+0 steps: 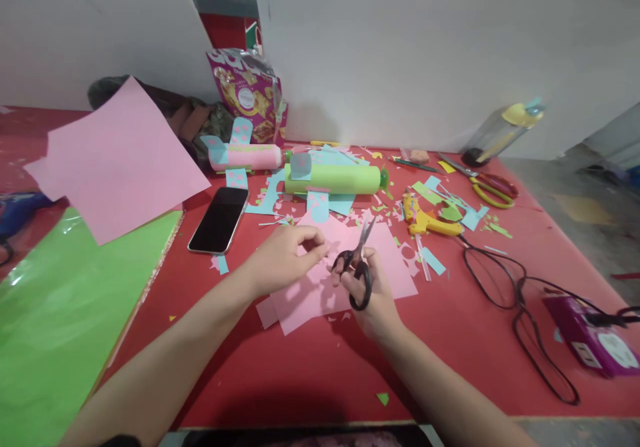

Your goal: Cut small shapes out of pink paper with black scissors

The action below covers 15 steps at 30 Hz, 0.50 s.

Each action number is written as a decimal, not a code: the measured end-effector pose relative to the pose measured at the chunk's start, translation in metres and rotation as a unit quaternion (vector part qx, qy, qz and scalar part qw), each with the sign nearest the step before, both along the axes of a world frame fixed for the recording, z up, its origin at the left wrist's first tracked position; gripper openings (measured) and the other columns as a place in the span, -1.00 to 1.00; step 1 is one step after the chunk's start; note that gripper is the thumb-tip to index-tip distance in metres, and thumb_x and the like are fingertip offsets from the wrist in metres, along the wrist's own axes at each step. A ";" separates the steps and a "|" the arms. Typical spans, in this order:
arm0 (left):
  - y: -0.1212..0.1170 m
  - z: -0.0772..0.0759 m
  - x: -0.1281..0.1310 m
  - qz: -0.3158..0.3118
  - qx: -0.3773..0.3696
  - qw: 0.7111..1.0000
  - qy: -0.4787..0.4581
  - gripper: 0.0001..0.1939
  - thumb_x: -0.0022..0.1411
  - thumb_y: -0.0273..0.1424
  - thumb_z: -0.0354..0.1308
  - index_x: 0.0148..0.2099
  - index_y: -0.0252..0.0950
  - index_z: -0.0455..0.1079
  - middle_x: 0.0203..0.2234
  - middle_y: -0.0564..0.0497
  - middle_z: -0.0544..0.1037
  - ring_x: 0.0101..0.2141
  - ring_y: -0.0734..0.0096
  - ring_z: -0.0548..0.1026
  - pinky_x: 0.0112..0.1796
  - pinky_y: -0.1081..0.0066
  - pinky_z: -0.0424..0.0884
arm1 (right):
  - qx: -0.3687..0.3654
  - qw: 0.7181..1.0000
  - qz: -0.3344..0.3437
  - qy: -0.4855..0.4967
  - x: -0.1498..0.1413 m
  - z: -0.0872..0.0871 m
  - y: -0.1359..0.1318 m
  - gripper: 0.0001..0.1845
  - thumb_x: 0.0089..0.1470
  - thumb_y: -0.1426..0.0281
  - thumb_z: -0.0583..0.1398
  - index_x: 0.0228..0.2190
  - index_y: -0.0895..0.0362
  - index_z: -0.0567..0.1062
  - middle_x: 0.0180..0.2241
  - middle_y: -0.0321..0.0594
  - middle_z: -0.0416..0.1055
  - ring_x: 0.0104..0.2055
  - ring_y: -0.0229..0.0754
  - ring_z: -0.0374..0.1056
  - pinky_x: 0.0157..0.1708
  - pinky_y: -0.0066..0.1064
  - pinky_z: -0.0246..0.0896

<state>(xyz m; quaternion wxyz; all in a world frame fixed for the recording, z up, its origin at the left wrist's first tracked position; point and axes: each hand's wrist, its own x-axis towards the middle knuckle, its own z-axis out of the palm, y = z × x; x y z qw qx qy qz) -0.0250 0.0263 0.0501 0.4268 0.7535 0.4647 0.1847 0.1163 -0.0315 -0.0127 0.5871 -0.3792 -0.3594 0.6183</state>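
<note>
Head view: A black phone (219, 221) lies at the left hand's (285, 258) ten o'clock, thumb and fingertips narrowly spaced, any scrap between them impossible to tell. Pink paper (303, 301) lies beneath, a green tube (340, 179) at its twelve. Scissors (359, 253), blades parted toward one o'clock, are held by the right hand's (376, 300) looped fingers; a glue gun (427, 222) rests at their two.

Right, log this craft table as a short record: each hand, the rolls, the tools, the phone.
right hand: holds black-handled scissors, blades apart
left hand: above pink paper, fingers curled; too small to tell if it pinches a scrap
green roll: lying on its side, beyond the hands
pink roll: on its side, left of the green roll
yellow glue gun: right of the scissors, cord attached
phone: face up, screen dark
</note>
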 end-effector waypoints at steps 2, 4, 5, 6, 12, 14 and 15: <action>0.002 0.001 -0.001 0.031 0.009 0.999 -0.013 -0.80 0.10 -0.34 -0.05 -0.49 -0.31 0.26 -0.55 0.07 0.39 -0.45 0.45 0.34 -0.38 0.47 0.23 | 0.004 0.999 0.043 0.000 0.000 -0.001 -0.001 -0.69 -0.15 0.31 0.24 -0.42 0.04 0.17 -0.46 -0.38 0.23 -0.47 -0.33 0.19 -0.43 -0.43 0.13; 0.003 0.003 -0.003 0.047 0.010 0.999 -0.023 -0.80 0.10 -0.34 -0.06 -0.50 -0.31 0.25 -0.56 0.07 0.38 -0.47 0.46 0.32 -0.38 0.46 0.23 | 0.009 0.997 0.082 -0.010 0.000 -0.001 -0.002 -0.68 -0.15 0.23 0.22 -0.42 0.04 0.18 -0.46 -0.37 0.19 -0.49 -0.33 0.16 -0.47 -0.44 0.11; 0.003 0.003 -0.003 0.051 0.009 0.998 -0.026 -0.80 0.10 -0.34 -0.05 -0.51 -0.31 0.24 -0.57 0.08 0.37 -0.48 0.46 0.32 -0.38 0.46 0.23 | 0.010 0.995 0.101 -0.015 0.000 0.000 -0.002 -0.67 -0.15 0.20 0.21 -0.42 0.03 0.17 -0.46 -0.37 0.18 -0.51 -0.33 0.13 -0.50 -0.45 0.09; 0.003 0.004 -0.004 0.054 0.010 0.998 -0.026 -0.80 0.10 -0.34 -0.06 -0.51 -0.31 0.23 -0.58 0.08 0.36 -0.48 0.47 0.31 -0.38 0.45 0.23 | 0.012 0.993 0.119 -0.019 0.000 0.000 -0.003 -0.67 -0.15 0.18 0.21 -0.42 0.03 0.17 -0.47 -0.37 0.17 -0.53 -0.34 0.11 -0.53 -0.46 0.08; 0.002 0.007 -0.009 0.061 0.055 0.997 -0.005 -0.82 0.10 -0.39 -0.07 -0.51 -0.30 0.23 -0.58 0.10 0.36 -0.49 0.48 0.32 -0.41 0.49 0.23 | -0.004 0.984 0.176 -0.027 0.001 0.005 -0.005 -0.61 -0.17 0.10 0.19 -0.41 0.02 0.14 -0.48 -0.37 0.13 -0.58 -0.36 0.01 -0.58 -0.47 0.01; 0.002 0.007 -0.009 0.047 0.074 0.996 0.007 -0.84 0.09 -0.41 -0.06 -0.50 -0.30 0.24 -0.56 0.09 0.40 -0.47 0.47 0.34 -0.40 0.50 0.23 | -0.011 0.984 0.177 -0.032 0.001 0.006 -0.004 -0.59 -0.19 0.08 0.19 -0.42 0.02 0.13 -0.49 -0.37 0.13 -0.56 -0.34 0.02 -0.56 -0.46 0.02; 0.002 0.008 -0.009 0.037 0.083 0.996 0.013 -0.85 0.08 -0.41 -0.06 -0.50 -0.30 0.25 -0.55 0.09 0.41 -0.46 0.47 0.35 -0.39 0.51 0.23 | -0.013 0.983 0.179 -0.034 0.001 0.006 -0.004 -0.58 -0.20 0.07 0.20 -0.43 0.03 0.13 -0.49 -0.37 0.13 -0.56 -0.34 0.03 -0.56 -0.46 0.02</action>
